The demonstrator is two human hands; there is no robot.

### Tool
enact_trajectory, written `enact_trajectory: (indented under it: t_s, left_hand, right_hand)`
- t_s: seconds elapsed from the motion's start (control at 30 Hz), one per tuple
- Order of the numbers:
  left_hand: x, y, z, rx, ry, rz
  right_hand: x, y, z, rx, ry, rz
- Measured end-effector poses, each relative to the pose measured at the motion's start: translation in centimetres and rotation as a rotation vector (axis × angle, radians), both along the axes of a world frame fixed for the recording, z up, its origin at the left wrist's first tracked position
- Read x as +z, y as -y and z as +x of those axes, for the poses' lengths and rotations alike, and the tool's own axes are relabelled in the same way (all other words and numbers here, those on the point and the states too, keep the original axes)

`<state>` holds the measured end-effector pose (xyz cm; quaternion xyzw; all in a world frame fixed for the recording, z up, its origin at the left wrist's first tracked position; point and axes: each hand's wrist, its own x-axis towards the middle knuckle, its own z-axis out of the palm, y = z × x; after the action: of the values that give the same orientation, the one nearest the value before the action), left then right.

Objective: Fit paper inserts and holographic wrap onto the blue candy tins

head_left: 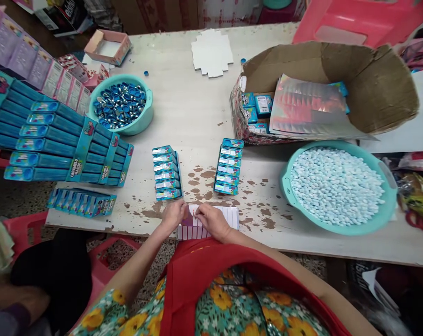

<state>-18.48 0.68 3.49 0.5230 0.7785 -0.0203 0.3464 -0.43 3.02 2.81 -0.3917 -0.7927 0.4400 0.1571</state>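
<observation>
My left hand (pixel 174 213) is closed in a pinch at the left upper corner of a sheet of strip stickers (pixel 229 215); what is between its fingertips is too small to make out. Over the middle of that sheet, my right hand (pixel 213 220) pinches one narrow sticker with thumb and forefinger. The sheet lies at the table's front edge, shiny and purplish at left, with white strips at right. Just beyond my hands stand two rows of small blue boxes, a left row (pixel 166 173) and a right row (pixel 229 166).
Left are a bowl of blue caps (pixel 148 112), stacked blue display boxes (pixel 50 158) and a lower row of boxes (pixel 81 203). Right are a cardboard box (pixel 383 93) holding shiny sheets (pixel 302 107) and a basin (pixel 286 184) of pale candies. White card (pixel 212 52) lies at the back.
</observation>
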Motion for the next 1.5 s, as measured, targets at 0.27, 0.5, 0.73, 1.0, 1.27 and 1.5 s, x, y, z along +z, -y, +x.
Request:
enact_trajectory:
  t_s: [0.27,0.5,0.73,1.0,1.27,1.5]
  left_hand:
    - [3.1,-2.8,1.8,0.010,0.412,0.313]
    - [0.5,-0.5,0.6,-0.214,0.139,0.161]
    - [-2.2,2.7,-0.9,-0.103,0.088,0.100]
    - [-4.3,3.9,-2.8,0.120,0.098,0.120]
    - [-6.6,3.6,-1.9,0.624,0.411,0.040]
    - [-4.5,3.9,-1.5,0.832,0.714,0.068]
  right_hand:
    - [3.7,-3.5,2.2,-0.298,-0.224,-0.224]
    - [-1.9,-1.1,2.2,-0.098,0.153,-0.241]
    - [-6.7,0.4,2.2,-0.008,0.450,-0.073]
    - [-5.9,-0.7,2.3,-0.144,0.609,-0.072]
    - [-6.4,-1.2,3.5,-0.186,0.496,-0.054]
    - [-2.5,-1.0,-1.5,0.068,0.225,0.129]
